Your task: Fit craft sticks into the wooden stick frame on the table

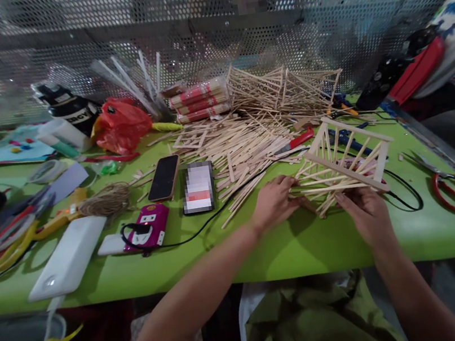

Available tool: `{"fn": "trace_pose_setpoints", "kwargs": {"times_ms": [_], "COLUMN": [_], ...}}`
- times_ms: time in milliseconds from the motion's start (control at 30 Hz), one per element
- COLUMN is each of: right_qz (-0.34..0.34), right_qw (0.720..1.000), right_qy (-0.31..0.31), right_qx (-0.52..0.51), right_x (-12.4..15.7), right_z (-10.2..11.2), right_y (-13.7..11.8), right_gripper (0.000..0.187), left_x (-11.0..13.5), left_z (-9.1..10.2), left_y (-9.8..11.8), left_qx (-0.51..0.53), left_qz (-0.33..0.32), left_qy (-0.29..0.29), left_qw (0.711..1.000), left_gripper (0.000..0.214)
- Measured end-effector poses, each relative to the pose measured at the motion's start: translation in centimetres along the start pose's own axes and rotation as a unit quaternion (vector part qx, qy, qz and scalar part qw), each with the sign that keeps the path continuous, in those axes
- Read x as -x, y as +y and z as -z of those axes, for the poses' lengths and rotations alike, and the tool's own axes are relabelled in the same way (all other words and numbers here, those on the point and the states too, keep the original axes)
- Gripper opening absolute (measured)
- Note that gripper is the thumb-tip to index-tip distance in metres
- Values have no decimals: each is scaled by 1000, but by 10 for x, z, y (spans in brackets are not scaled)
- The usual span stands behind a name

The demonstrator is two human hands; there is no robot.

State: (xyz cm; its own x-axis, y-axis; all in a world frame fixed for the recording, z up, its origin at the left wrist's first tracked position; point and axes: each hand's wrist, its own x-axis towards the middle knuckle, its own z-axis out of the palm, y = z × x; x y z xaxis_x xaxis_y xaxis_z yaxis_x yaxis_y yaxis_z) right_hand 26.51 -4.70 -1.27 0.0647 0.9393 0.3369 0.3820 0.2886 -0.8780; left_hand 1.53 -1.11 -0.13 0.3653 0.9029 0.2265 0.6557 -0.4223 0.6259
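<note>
A small frame built of thin wooden sticks (pixel 342 180) is tilted up off the green table (pixel 240 257). My left hand (pixel 275 200) closes its fingers on the stick ends at the frame's left side. At the lower right edge of the same frame, my right hand (pixel 366 215) grips it between thumb and fingers. Behind the hands lies a broad heap of loose wooden sticks (pixel 244 142). A red-handled knife (pixel 295 140) rests on the heap's right side. Part of a blue tool (pixel 351 140) shows behind the frame.
Large scissors (pixel 452 188) lie at the right. Left of the heap are two phones (pixel 164 178), a purple power adapter (pixel 148 228) with a black cable, a white power bank (pixel 67 257), twine (pixel 106 200) and a yellow glue gun (pixel 58 221). A larger stick structure (pixel 283 88) stands behind.
</note>
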Motion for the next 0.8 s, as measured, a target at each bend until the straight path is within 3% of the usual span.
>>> {"fn": "trace_pose_setpoints", "kwargs": {"times_ms": [133, 800], "right_qz": [-29, -27], "right_qw": [999, 1000], "right_qy": [-13, 2], "right_qx": [-17, 2], "right_x": [-1, 0], "right_z": [0, 1], "right_y": [-2, -5], "right_gripper": [37, 39], "left_x": [0, -1], "left_z": [0, -1], "left_y": [0, 0], "left_qx": [5, 6], "left_qz": [-1, 6], "left_qy": [3, -4], "left_qw": [1000, 1000], "left_gripper": [31, 32]}}
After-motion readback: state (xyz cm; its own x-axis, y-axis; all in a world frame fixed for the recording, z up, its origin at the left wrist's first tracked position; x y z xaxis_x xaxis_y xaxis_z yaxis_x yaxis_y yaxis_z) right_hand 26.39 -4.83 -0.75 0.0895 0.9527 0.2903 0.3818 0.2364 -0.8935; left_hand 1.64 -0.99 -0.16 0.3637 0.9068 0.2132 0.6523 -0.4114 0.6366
